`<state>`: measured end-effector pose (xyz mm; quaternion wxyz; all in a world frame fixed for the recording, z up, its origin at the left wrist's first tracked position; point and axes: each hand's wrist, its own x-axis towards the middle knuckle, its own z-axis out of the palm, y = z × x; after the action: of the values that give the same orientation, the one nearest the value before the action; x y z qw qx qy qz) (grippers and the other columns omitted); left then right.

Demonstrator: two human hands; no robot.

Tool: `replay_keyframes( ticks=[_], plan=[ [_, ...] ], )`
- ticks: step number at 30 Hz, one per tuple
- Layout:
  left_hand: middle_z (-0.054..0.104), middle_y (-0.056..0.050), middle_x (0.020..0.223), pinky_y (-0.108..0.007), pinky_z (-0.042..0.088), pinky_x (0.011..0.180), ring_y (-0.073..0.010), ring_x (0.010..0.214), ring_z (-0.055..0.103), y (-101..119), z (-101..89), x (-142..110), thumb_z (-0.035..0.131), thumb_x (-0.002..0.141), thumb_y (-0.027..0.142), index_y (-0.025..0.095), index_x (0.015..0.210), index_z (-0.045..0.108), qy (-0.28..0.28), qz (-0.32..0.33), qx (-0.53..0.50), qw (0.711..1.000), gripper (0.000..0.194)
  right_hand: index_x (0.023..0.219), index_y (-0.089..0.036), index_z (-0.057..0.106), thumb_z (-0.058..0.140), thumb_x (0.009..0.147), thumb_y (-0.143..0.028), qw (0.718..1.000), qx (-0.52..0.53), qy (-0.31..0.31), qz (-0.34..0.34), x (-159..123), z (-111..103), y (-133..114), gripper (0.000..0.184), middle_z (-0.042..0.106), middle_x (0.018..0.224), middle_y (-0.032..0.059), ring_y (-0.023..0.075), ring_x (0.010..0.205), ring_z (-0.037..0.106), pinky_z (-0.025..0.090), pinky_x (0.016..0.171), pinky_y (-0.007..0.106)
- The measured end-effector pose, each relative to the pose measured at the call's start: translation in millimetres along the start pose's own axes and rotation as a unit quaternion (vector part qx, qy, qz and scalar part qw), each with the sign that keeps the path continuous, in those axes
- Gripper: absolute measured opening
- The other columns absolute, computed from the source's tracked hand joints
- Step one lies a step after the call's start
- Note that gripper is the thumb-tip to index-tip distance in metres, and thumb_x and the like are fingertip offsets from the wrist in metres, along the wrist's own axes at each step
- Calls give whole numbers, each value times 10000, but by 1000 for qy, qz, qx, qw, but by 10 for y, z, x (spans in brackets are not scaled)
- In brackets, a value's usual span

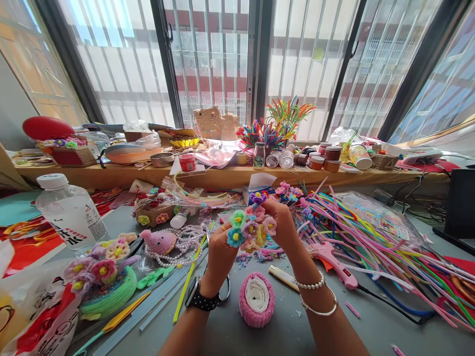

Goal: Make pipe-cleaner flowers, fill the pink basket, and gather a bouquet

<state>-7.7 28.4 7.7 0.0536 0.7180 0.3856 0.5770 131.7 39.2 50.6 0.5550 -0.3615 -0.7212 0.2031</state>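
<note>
A bunch of fuzzy pipe-cleaner flowers (251, 228) in green, teal, purple, yellow and pink is held up between my hands. My left hand (220, 249) is closed around its lower left side, the stems hidden behind the blooms. From the right, my right hand (282, 226) has its fingers curled in at the pink and purple flowers on the bunch's edge; its fingertips are partly hidden. Below them, a round pink fuzzy pot (256, 316) with a rolled white filling (256, 292) stands on the grey table (226, 333).
A pink glue gun (336, 264) and many loose pipe cleaners (371, 237) lie right. A cream-handled tool (284, 278) rests beside my right wrist. Left are a water bottle (70, 212), a green flower piece (111, 294), pearl strings (189, 242) and clear glue sticks (148, 306).
</note>
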Motion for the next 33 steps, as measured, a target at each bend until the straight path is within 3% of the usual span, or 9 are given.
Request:
replay_keyframes(
  ticks=[5,13,18,23,28,33],
  plan=[
    [518,1,469,-227,442,557,-144,580,552,-19,12,-5,484,671,188,213,432,483,-8,-6,4,1000,241,618,-153,591,550,592,-173,997,53,-6,57,14,17,49,53,571,588,-3,116,555,500,408,527,211],
    [530,17,509,-216,371,475,-111,491,476,-61,12,-30,492,652,203,201,443,442,-3,-32,5,999,215,614,-155,598,504,660,-162,997,10,-68,-45,-3,-15,-31,106,544,623,-6,116,594,478,383,558,209],
    [504,31,493,-205,350,459,-96,466,441,-68,8,-27,514,630,219,194,439,439,10,-61,-24,998,207,606,-171,576,506,679,-183,991,35,-116,-50,7,-74,-23,101,541,653,-5,124,641,501,411,590,210],
    [532,30,511,-209,369,477,-99,475,454,-120,25,-51,542,605,229,193,470,501,21,-76,-40,996,146,802,-179,586,533,654,-152,975,57,-211,-48,2,-171,-2,160,560,816,10,144,786,512,416,700,226],
    [519,26,439,-226,398,491,-114,465,457,-141,34,-44,609,562,315,192,418,524,-5,-130,-66,989,208,658,-161,555,550,646,-155,986,15,-161,-40,-4,-122,20,15,523,662,-15,109,639,467,394,588,196],
    [616,-5,539,-258,447,574,-152,568,544,-120,21,-36,624,588,330,171,564,635,-48,-169,-107,979,162,614,-163,553,593,625,-219,994,13,-110,-20,-2,-56,52,70,525,589,-33,88,539,434,362,498,183]
  ],
)
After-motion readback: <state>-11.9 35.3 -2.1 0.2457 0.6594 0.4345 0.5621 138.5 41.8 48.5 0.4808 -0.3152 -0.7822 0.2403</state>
